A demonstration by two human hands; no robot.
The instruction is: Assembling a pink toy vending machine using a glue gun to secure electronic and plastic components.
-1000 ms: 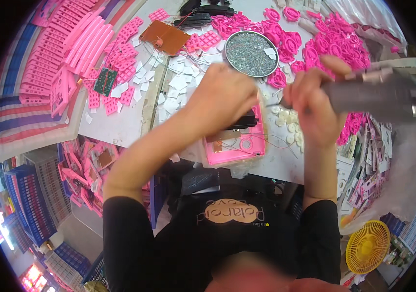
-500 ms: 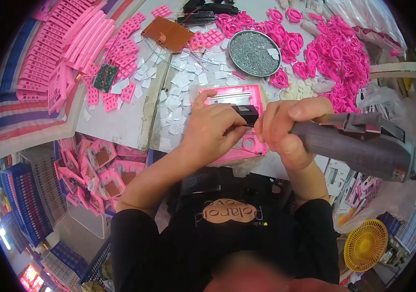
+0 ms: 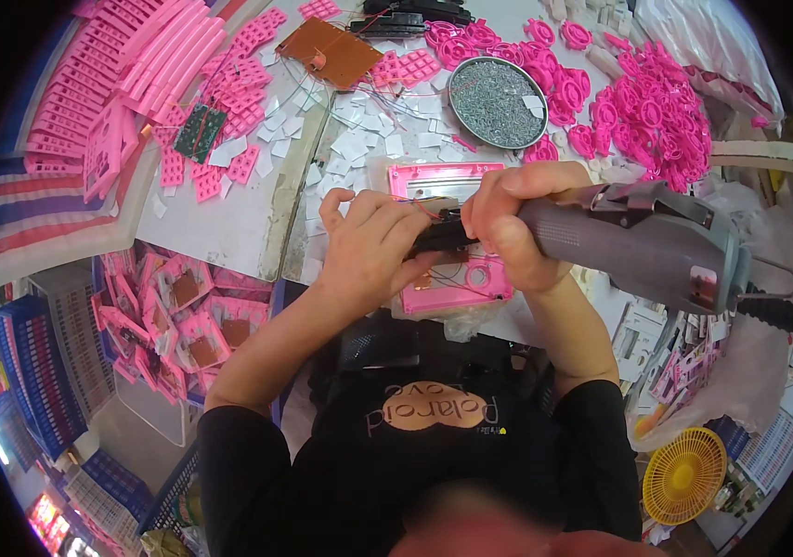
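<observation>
A pink plastic casing (image 3: 434,299) lies on the white table in front of me, silvery strips along its far side. My left hand (image 3: 373,243) grips a black plastic part (image 3: 439,239) above it by the left end, and thin wires trail from that part. My right hand (image 3: 522,223) is wrapped round a grey electric screwdriver (image 3: 633,249), which lies almost level with its back end and cord toward the right. The screwdriver's tip is hidden behind my right fingers, close to the black part. Whether they touch, I cannot tell.
Beyond the casing stands a round dish (image 3: 497,104) of small screws. Pink ring-shaped parts (image 3: 652,121) are heaped at the far right. White paper pieces (image 3: 352,147), a brown board (image 3: 330,53) and a green circuit board (image 3: 199,133) lie left. Pink assemblies (image 3: 183,325) fill a bin below left.
The black part has been lifted and tilted off the casing in my left hand, which has shifted left. The screwdriver has moved a little left. The whole view has shifted slightly.
</observation>
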